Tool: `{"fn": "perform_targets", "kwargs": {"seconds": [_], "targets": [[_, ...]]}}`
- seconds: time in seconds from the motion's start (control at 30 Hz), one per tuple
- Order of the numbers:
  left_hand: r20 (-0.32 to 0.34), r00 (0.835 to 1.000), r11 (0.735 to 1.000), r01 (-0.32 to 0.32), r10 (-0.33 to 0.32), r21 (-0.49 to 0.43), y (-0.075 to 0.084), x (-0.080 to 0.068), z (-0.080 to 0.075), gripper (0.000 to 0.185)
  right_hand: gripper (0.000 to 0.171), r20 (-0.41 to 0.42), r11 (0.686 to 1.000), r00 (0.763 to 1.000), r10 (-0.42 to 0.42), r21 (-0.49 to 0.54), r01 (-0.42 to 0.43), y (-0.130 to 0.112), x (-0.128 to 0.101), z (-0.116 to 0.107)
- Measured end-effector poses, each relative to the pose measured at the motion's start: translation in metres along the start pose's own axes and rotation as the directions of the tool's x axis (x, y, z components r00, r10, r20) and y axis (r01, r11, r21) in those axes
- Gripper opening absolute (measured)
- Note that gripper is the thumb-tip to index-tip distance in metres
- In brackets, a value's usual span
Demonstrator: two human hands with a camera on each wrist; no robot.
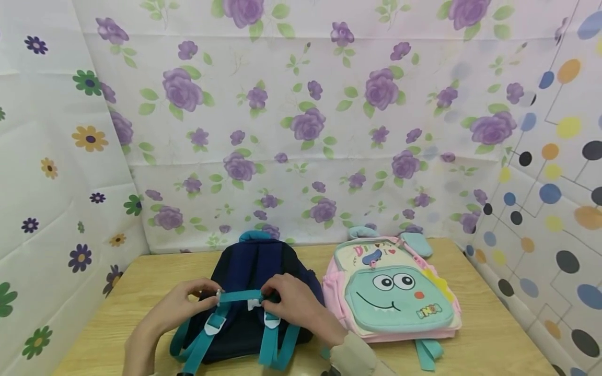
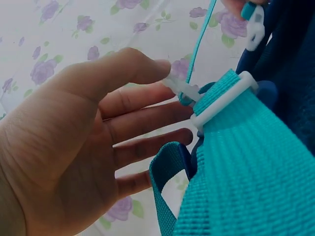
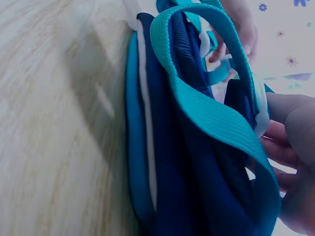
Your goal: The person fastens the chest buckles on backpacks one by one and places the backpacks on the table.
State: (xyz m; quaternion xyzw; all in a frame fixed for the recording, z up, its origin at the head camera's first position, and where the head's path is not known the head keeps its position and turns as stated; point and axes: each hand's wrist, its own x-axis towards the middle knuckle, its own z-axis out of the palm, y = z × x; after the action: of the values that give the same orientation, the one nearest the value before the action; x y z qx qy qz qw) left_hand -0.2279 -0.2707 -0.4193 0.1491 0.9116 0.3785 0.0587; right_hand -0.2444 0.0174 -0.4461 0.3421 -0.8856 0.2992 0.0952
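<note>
Over navy backpack (image 1: 240, 337), left hand (image 1: 175, 305) pinches white plastic clip (image 2: 175, 86), right hand (image 1: 295, 301) pinches teal strap (image 1: 240, 296) (flat, narrow webbing).

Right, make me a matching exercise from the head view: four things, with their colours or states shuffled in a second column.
Things:
1. Left backpack
2. Right backpack
3. Chest strap
4. Back wall cloth

Colours or states:
A. pink and mint green
B. white and purple, floral
C. mostly dark blue
D. between left hand and right hand

Pairs: 1-C, 2-A, 3-D, 4-B
</note>
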Motion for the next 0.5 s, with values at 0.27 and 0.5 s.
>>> {"fn": "perform_targets", "kwargs": {"seconds": [0.27,0.5], "targets": [[0.000,1.000,0.999,-0.002,0.002,-0.054,-0.001,-0.003,-0.005,0.028,0.012,-0.019,0.994,0.999,0.028,0.105,-0.026,0.006,-0.003,-0.011],[-0.013,1.000,0.992,-0.029,0.027,-0.120,-0.003,-0.001,-0.007,0.035,0.014,-0.029,0.985,0.998,0.064,0.159,-0.059,0.014,-0.003,-0.020]]}}
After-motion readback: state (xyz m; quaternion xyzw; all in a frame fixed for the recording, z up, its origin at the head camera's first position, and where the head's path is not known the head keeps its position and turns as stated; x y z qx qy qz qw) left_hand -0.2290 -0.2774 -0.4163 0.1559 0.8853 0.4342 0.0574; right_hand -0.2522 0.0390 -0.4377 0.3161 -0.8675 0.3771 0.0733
